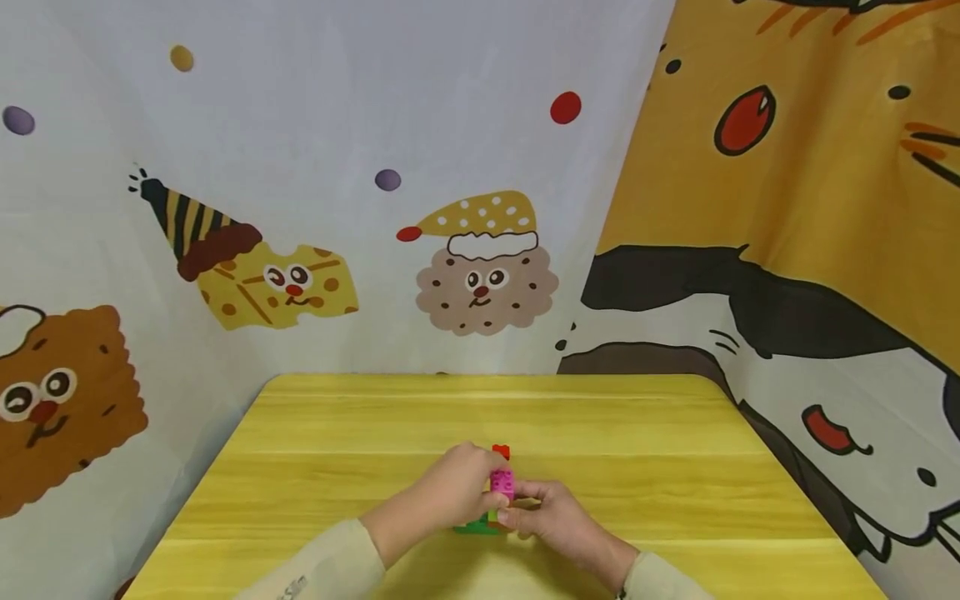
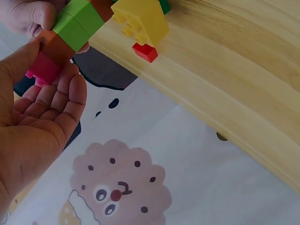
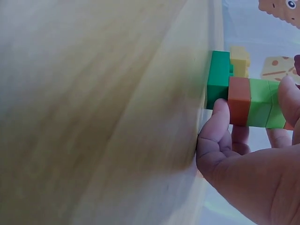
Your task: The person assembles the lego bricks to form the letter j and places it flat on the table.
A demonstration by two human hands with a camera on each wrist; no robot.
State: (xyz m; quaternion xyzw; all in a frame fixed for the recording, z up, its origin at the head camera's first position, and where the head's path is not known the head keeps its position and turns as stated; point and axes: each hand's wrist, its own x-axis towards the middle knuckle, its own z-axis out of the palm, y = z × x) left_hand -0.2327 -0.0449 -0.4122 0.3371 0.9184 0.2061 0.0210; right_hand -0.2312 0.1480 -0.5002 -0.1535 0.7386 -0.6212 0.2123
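A small tower of toy building blocks stands on a green block [image 3: 218, 79] on the table. It rises through a brown block [image 3: 239, 101], lime green blocks [image 2: 78, 24] and a second brown block [image 2: 57, 48] to a pink block [image 2: 46, 69] at the top. My left hand [image 1: 453, 487] pinches the pink block between thumb and fingers. Lower down, my right hand [image 1: 558, 521] grips the tower, fingers around the lime green and lower brown blocks. A yellow block [image 2: 143, 21] sits beside the tower on the green one, mostly hidden in the head view.
A small red block [image 1: 501, 451] lies on the wooden table [image 1: 315, 467], just beyond the tower. Behind the table's far edge hangs a white cloth [image 1: 300, 125] with cartoon prints, and an orange printed one [image 1: 697, 200] hangs at the right.
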